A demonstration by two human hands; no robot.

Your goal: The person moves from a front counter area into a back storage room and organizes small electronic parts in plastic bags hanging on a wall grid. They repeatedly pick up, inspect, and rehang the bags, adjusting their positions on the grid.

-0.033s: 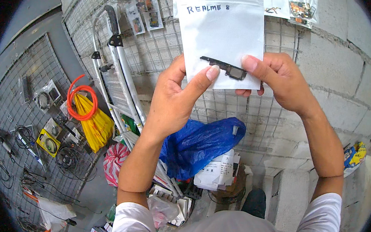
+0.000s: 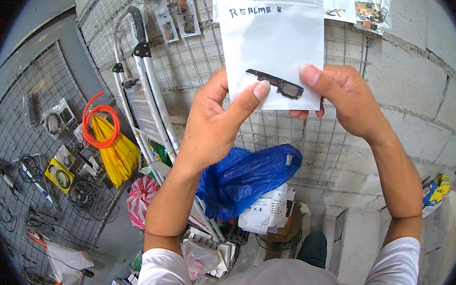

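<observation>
A flat white zip bag (image 2: 273,44) with handwriting near its top is held up before me at the upper middle. At its lower part shows a small, thin black phone part (image 2: 288,88) with a grey rectangle at one end, apparently inside the bag. My left hand (image 2: 217,109) grips the bag's lower left edge, its thumb pressed on the front beside the black part. My right hand (image 2: 344,95) pinches the lower right edge, thumb in front near the part's right end and fingers behind.
Wire grids on the block wall carry small bags of parts (image 2: 179,13). A folding ladder (image 2: 152,83) leans at the left, near an orange hose (image 2: 100,127) and a yellow bag (image 2: 112,152). Below are a blue plastic bag (image 2: 246,181) and white boxes (image 2: 265,212).
My right thumb has shifted slightly to the right and up, showing more of the black part's right end. My left hand and the bag look nearly unmoved.
</observation>
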